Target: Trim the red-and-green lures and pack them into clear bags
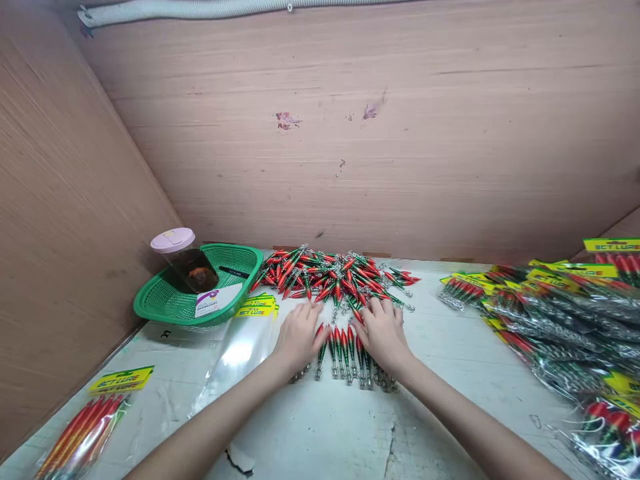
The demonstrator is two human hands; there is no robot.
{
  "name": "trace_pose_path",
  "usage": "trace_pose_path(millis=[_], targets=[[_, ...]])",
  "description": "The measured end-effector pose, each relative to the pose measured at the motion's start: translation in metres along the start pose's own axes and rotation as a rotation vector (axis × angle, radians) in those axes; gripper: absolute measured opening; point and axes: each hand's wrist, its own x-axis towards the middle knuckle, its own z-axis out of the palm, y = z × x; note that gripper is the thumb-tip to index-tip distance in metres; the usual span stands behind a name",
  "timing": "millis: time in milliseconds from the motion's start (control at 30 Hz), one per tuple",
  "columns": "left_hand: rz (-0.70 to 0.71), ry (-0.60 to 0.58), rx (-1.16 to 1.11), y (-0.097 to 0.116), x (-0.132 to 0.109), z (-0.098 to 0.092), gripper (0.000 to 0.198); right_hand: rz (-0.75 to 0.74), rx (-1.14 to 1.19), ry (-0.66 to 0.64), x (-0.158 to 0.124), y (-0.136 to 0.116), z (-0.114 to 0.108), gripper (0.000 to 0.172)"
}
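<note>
A row of red-and-green fishing lures (345,350) lies on the white tabletop, red tips away from me and hooks toward me. My left hand (299,333) rests over the row's left end, with its thumb beside one lure and its fingers stretched forward. Over the right end lies my right hand (384,332), fingers extended, touching lures and hiding part of them. Neither hand shows a lure gripped in it. Just beyond both hands is a loose pile of similar lures (330,270).
A green basket (150,313) at left holds a lidded cup (185,263), a card (219,300) and a pen (233,272). Clear bags with yellow headers (257,307) lie beside it. One filled lure pack (85,433) is front left; many packs (545,320) heap at right.
</note>
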Motion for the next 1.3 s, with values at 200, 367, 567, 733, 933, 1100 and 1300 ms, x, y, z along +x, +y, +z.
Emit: trace_pose_path(millis=[200, 367, 567, 733, 933, 1100, 1300], targets=[[-0.511, 0.12, 0.02, -0.009, 0.067, 0.002, 0.03, 0.193, -0.115, -0.147, 0.046, -0.019, -0.003, 0.025], [-0.599, 0.089, -0.124, -0.015, 0.074, 0.002, 0.028, 0.231, -0.136, -0.207, 0.051, -0.024, -0.009, 0.029], [-0.598, 0.192, -0.447, -0.021, 0.072, -0.014, 0.031, 0.226, -0.101, -0.26, 0.052, -0.015, -0.013, 0.032], [-0.506, 0.281, -0.799, -0.014, 0.055, -0.02, 0.026, 0.252, -0.022, -0.281, 0.05, -0.019, -0.008, 0.031], [-0.447, 0.394, -1.216, 0.0, 0.026, -0.024, 0.034, 0.337, 0.203, -0.227, 0.054, -0.012, -0.013, 0.032], [-0.48, 0.376, -1.5, 0.004, 0.014, -0.029, 0.041, 0.368, 0.582, -0.154, 0.048, 0.014, -0.029, 0.026], [-0.447, 0.096, -1.67, 0.025, -0.002, -0.041, 0.042, 0.315, 1.195, -0.132, 0.015, 0.044, -0.065, 0.049]])
